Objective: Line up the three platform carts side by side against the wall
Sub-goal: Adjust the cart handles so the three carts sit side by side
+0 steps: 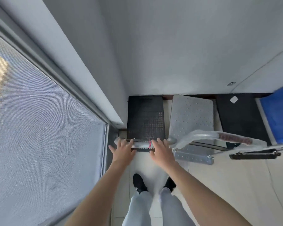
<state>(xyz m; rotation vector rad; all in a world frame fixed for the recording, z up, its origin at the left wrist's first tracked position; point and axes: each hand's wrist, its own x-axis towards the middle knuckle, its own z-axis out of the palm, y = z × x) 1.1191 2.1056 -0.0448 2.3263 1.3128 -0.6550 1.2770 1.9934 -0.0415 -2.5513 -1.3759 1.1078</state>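
Light grey trousers (137, 209), black shoes (139, 183)

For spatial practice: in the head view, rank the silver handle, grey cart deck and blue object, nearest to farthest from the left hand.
1. Silver handle, at the left hand.
2. Grey cart deck, middle.
3. Blue object, far right.

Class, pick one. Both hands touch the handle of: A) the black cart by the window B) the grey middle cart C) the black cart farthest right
A: the left hand and right hand rest on the handle of the black cart by the window.
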